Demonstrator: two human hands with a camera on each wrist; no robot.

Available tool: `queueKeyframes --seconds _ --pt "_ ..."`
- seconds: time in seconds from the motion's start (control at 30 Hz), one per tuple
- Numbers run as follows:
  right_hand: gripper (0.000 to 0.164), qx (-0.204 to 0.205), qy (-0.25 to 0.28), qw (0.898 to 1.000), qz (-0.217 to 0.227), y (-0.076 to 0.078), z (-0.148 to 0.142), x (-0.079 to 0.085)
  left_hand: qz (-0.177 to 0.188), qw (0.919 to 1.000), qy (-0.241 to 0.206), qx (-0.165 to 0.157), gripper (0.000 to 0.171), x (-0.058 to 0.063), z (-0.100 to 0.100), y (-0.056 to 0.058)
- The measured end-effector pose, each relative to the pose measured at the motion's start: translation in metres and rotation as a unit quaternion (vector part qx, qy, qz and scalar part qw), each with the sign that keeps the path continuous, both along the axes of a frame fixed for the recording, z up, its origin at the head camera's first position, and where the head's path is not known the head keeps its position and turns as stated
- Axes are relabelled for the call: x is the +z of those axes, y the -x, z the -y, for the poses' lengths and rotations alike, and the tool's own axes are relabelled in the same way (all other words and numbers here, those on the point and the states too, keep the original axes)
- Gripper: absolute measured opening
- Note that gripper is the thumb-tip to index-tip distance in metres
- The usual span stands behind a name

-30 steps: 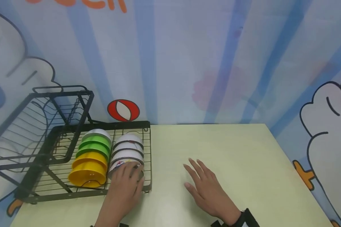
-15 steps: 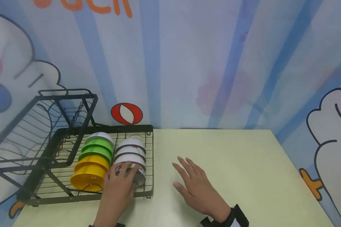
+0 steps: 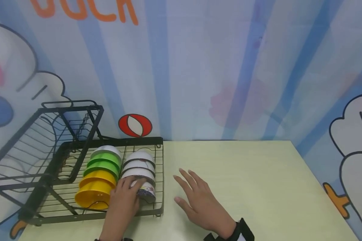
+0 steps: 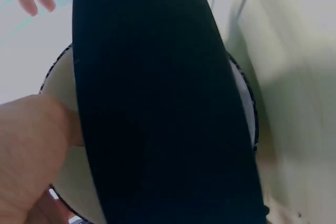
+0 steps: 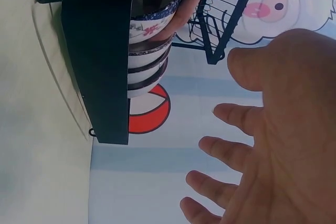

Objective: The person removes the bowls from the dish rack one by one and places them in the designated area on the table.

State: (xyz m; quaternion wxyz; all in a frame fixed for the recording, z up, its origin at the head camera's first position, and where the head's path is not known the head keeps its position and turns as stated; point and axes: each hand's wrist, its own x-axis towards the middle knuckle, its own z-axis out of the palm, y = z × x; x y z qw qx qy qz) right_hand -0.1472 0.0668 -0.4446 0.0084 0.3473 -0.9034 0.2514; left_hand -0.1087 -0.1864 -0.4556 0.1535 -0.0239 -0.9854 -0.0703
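My left hand point(image 3: 123, 201) grips the front white bowl point(image 3: 147, 193) in the right-hand row of the rack, its thumb inside the bowl and its fingers round the outside. Flowers and a dark blue rim decorate this bowl point(image 5: 152, 29), seen in the right wrist view. Its pale inside point(image 4: 60, 82) shows in the left wrist view, partly covered by a dark bar. Behind it stand several white bowls point(image 3: 138, 164) on edge, one behind another. Off the rack's right side, my right hand point(image 3: 202, 202) hovers over the table with fingers spread, holding nothing.
The black wire dish rack point(image 3: 93, 217) stands on the left of the pale table point(image 3: 244, 180). Its left row has yellow bowls point(image 3: 93, 192), green bowls point(image 3: 104, 164) and a white one. A raised wire basket point(image 3: 24, 144) sits at its left. Behind hangs a printed cloth point(image 3: 196, 67).
My left hand has shifted to the left side of the front white bowl and grips it; the bowl has turned slightly. My right hand has moved left, nearer the rack.
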Motion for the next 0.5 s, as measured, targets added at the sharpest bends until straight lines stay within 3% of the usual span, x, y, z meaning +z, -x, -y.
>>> queueKeyframes --seconds 0.2,0.5 --pt "0.057 -0.001 0.002 1.0 -0.009 0.0002 0.0004 0.0009 0.007 0.9998 0.017 -0.006 0.068 0.0059 0.0059 0.0006" --pt "0.058 -0.009 -0.008 1.0 -0.003 0.0001 -0.0061 -0.0003 0.007 0.9986 0.052 -0.005 0.064 0.007 0.0071 0.0048"
